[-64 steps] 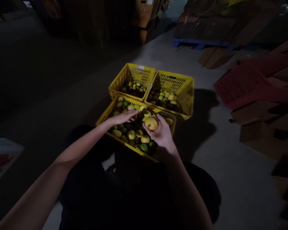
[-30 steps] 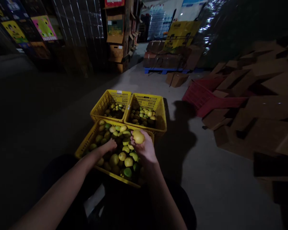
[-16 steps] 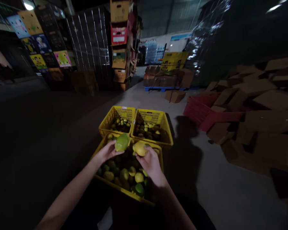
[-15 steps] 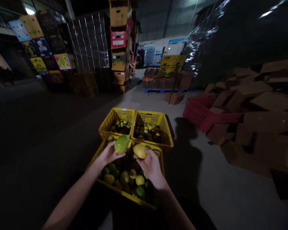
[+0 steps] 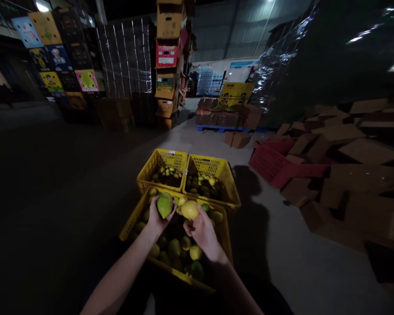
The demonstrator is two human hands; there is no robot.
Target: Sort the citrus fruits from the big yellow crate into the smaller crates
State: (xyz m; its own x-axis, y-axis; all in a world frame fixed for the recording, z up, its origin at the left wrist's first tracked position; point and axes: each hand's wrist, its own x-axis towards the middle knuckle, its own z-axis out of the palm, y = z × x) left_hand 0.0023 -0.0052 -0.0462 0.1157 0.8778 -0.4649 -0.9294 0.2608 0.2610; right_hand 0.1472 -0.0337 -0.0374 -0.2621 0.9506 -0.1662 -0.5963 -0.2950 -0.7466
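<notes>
My left hand is closed around a green lemon, its pointed end facing down. Close to its right, my right hand grips a yellow lemon between thumb and fingers. Both fruits are held above the near yellow crate, which holds many green and yellow lemons. Behind it stand two more yellow crates side by side: the back left crate and the back right crate, each with lemons at the bottom.
On the right lies a red crate beside a large heap of flattened cardboard. Farther back are a blue pallet with boxes, a tall stack of cartons and a wrapped stack. Grey concrete floor surrounds the crates.
My left hand has turned the green lemon so its tip points more downward. My right hand still holds the yellow lemon, with its fingers shifted slightly. The view has moved a little.
</notes>
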